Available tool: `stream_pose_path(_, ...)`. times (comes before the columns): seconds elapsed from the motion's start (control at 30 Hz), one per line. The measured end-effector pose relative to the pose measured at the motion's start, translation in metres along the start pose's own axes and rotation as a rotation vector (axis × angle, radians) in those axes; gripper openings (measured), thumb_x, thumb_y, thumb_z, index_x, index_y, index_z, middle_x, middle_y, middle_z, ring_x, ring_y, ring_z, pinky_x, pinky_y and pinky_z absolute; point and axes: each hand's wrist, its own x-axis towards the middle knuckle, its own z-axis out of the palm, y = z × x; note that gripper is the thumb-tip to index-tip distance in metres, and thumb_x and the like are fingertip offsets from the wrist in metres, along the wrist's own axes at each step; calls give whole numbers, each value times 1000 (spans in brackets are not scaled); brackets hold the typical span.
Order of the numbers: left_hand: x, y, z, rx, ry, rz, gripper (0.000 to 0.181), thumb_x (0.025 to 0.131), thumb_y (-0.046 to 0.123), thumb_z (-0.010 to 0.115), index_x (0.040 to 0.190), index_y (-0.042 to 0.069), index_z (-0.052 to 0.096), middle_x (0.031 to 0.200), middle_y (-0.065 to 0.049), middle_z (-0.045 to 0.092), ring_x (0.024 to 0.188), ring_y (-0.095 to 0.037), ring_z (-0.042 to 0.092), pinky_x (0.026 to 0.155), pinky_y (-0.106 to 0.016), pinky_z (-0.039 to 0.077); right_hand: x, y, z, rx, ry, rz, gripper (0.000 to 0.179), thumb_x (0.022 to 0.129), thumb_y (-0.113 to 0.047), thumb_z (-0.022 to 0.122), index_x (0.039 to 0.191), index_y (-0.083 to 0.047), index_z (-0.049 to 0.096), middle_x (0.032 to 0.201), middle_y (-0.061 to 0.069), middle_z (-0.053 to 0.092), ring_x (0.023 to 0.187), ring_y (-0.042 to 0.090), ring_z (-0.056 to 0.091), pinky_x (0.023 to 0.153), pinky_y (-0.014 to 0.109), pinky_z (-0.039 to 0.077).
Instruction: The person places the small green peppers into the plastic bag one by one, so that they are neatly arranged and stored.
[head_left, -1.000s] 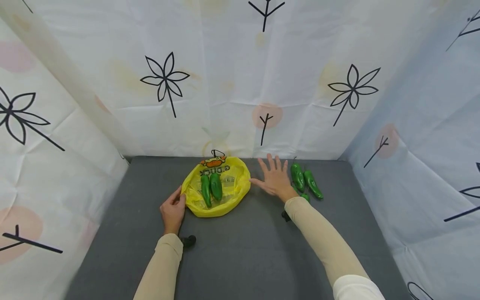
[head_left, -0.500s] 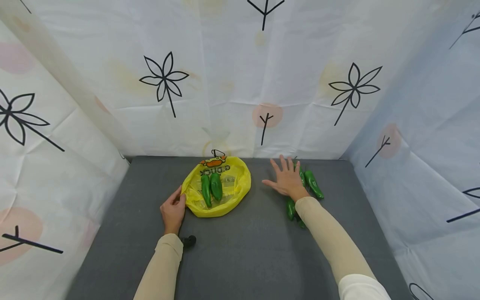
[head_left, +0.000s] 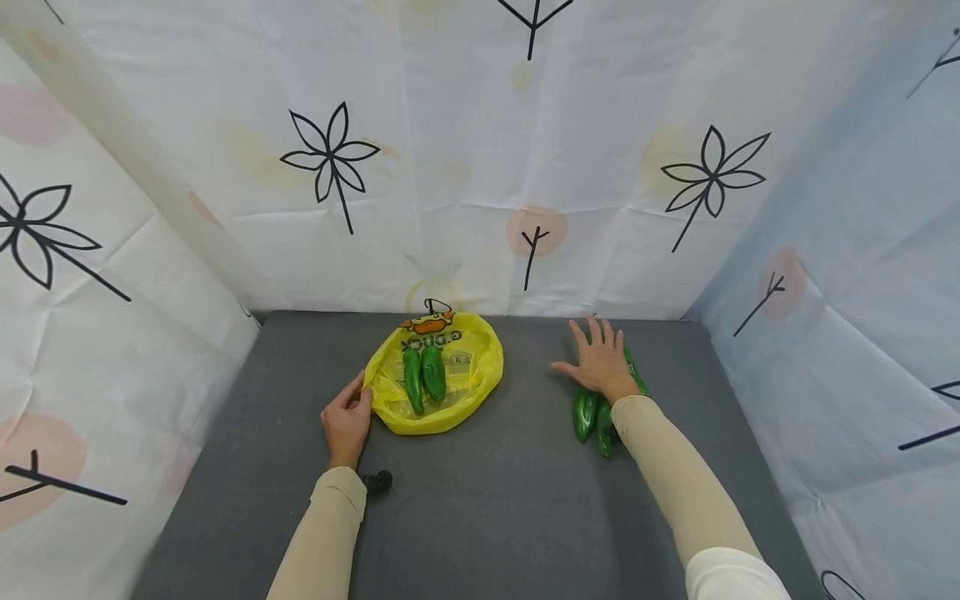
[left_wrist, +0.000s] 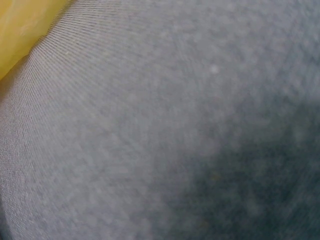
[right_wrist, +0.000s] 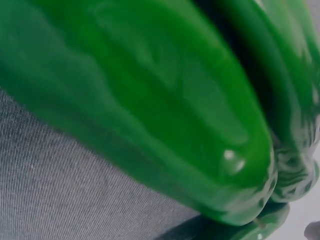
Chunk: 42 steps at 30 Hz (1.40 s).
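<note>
We see two green peppers [head_left: 432, 373] lying side by side in the yellow bag [head_left: 480, 371]. More peppers [head_left: 584, 414] lie on the gray table [head_left: 465, 517], to the right of the bag. Our right hand [head_left: 600, 364] hides some, so we can't count them all. A second ago this hand was between the bag and those peppers. Now it has moved right, over them, with its fingers straight and spread. We see no grip, and can't tell if it touches one. So those peppers are now in easy reach, but outside the bag. Our left hand [head_left: 347, 421] pinches the bag's left edge, just as before, and the bag stays put. Behind the table hangs a white cloth [head_left: 450, 142].
</note>
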Motion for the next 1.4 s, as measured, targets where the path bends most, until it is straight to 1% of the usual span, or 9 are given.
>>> stream_pose_path(0.27, 1, 0, 0, 5, 1, -16, 33, 96, 22, 70, 128, 27, 74, 119, -8, 77, 70, 6, 58, 65, -6, 43, -3, 8, -7, 46, 27, 4, 98, 94, -58, 64, 163, -5, 18, 165, 32, 14, 151, 56, 13, 120, 67, 21)
stream_pose_path(0.43, 1, 2, -1, 19, -7, -16, 33, 96, 23, 70, 129, 26, 73, 118, -7, 77, 73, 6, 58, 66, -5, 43, -4, 11, -7, 196, -35, 64, 99, 95, -54, 65, 165, -9, 11, 168, 29, 5, 152, 54, 9, 114, 70, 31)
stream_pose_path(0.53, 1, 2, -1, 11, -11, -13, 34, 96, 22, 70, 129, 25, 73, 118, -8, 77, 71, 5, 58, 66, -6, 43, -2, 13, -6, 292, -49, 89, 96, 97, -48, 65, 165, -10, 9, 168, 29, 2, 152, 56, 9, 112, 72, 31)
stream_pose_path(0.63, 0, 2, -1, 11, -11, -9, 33, 96, 22, 70, 129, 25, 73, 119, -8, 77, 71, 5, 58, 66, -5, 44, 0, 14, -6, 329, -44, 95, 93, 99, -44, 65, 165, -9, 10, 167, 30, 3, 150, 57, 11, 112, 72, 30)
stream_pose_path(0.73, 0, 1, -1, 10, -10, -9, 33, 96, 22, 70, 129, 26, 73, 119, -7, 77, 71, 6, 58, 65, -6, 44, 0, 15, -8, 350, -40, 105, 90, 100, -38, 65, 164, -7, 12, 166, 32, 7, 150, 57, 13, 113, 71, 29)
stream_pose_path(0.87, 0, 0, -1, 7, -6, -9, 33, 96, 22, 70, 129, 26, 73, 117, -7, 78, 69, 5, 58, 65, -7, 43, -2, 10, -15, 381, -61, 140, 85, 101, -30, 65, 164, -5, 13, 163, 33, 13, 150, 55, 16, 114, 69, 29)
stream_pose_path(1.07, -1, -1, -1, 9, -6, -16, 33, 96, 24, 69, 129, 25, 73, 116, -8, 78, 74, 9, 59, 67, -4, 43, -3, 7, -18, 379, -75, 146, 76, 102, -16, 62, 162, -1, 18, 158, 37, 21, 144, 56, 29, 112, 66, 36)
stream_pose_path(1.17, -2, -2, -1, 10, -8, -16, 33, 96, 24, 69, 129, 25, 74, 116, -8, 78, 73, 9, 59, 67, -4, 43, -3, 7, -17, 358, -92, 146, 73, 102, -14, 61, 161, 2, 20, 157, 38, 24, 142, 56, 32, 113, 65, 35)
stream_pose_path(1.4, -1, 1, -2, 14, -7, -13, 34, 96, 24, 69, 130, 25, 73, 119, -8, 77, 72, 7, 58, 67, -5, 43, -1, 6, -18, 329, -135, 149, 74, 103, -20, 60, 160, 4, 19, 155, 37, 35, 143, 54, 35, 114, 63, 36)
